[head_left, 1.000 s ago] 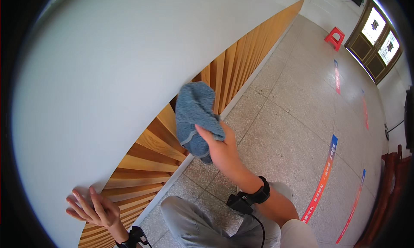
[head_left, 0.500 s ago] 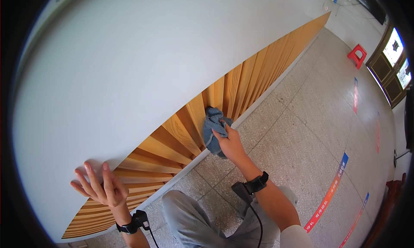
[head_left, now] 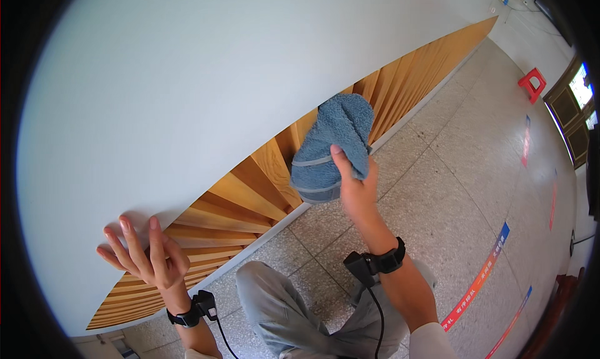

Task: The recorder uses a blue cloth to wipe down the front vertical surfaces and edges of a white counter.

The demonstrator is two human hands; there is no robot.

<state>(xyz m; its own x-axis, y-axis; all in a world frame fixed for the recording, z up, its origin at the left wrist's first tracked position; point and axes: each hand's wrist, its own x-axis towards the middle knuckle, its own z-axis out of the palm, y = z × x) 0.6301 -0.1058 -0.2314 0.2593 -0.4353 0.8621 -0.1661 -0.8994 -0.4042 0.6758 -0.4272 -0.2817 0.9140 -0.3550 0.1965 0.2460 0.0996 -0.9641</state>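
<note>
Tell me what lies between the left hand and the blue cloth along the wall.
In the head view, only the slanted wooden slats of the lower wall panel lie between the left hand, flat on the white wall, and the blue cloth gripped by the right hand.

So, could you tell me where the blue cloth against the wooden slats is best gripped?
Grip the blue cloth at its lower bunched end, coming from below on the floor side, as the right hand does: its upper part lies against the wooden slats.
</note>
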